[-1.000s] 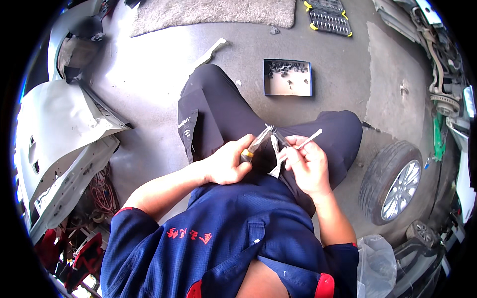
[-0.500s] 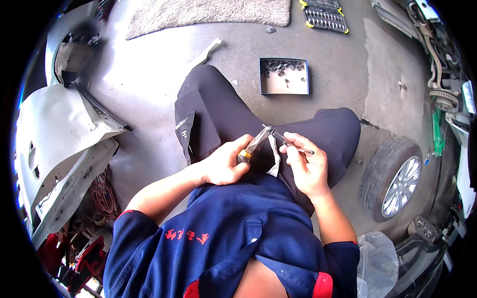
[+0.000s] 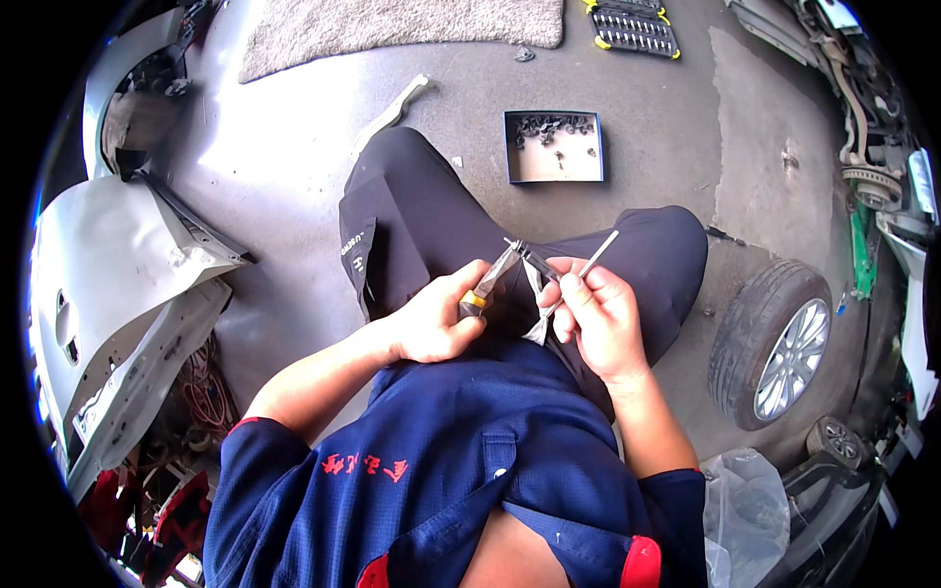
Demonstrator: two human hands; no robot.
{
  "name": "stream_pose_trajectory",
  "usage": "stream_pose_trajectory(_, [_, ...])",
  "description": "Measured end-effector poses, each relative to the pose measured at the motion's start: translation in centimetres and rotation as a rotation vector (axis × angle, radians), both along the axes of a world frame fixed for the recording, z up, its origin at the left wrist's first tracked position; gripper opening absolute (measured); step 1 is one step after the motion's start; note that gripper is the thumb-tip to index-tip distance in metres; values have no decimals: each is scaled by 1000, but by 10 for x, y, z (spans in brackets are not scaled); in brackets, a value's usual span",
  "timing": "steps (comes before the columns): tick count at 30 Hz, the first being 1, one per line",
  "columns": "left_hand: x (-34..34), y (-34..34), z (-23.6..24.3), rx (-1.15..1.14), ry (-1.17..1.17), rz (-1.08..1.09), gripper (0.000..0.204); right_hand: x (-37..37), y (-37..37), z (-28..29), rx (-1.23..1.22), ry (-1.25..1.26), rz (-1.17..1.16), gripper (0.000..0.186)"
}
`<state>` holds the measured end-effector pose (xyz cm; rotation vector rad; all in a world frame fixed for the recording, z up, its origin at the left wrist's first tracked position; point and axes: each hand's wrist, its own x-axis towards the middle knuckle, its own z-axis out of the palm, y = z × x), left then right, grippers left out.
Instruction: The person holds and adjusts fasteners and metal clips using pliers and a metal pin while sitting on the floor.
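Observation:
I sit over my bent legs in dark trousers. My left hand point(image 3: 446, 314) is closed on a metal tool point(image 3: 500, 269) with a yellow-and-dark handle, perhaps pliers. Its tip meets the end of a slim dark part point(image 3: 539, 265) in front of my lap. My right hand point(image 3: 603, 318) grips that part and a thin silver rod point(image 3: 600, 253), which sticks up to the right between its fingers. A pale strip point(image 3: 534, 331), perhaps cloth, hangs below the joined tips, partly hidden by my fingers.
Ahead lie a box of small black pieces point(image 3: 554, 162), a mat point(image 3: 402, 34), an open socket set point(image 3: 632, 31) and a pale part point(image 3: 392, 110). White body panels point(image 3: 118, 245) stand left. At right are a wheel point(image 3: 769, 343), brake assembly point(image 3: 870, 184) and plastic sheet point(image 3: 745, 514).
The thin rod in my right hand tipped down toward the right and is now raised again. Both hands and the held tool have shifted slightly left in the view, along with the surroundings.

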<state>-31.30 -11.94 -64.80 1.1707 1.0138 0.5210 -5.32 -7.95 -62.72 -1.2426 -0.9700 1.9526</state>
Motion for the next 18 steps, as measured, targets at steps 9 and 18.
stream_pose_trajectory(9, [-1,-3,-4,81,31,-44,39,14,8,1,-419,430,135,34])
stream_pose_trajectory(18, [6,9,-3,-81,95,-36,37,4,15,-8,1195,-810,355,60])
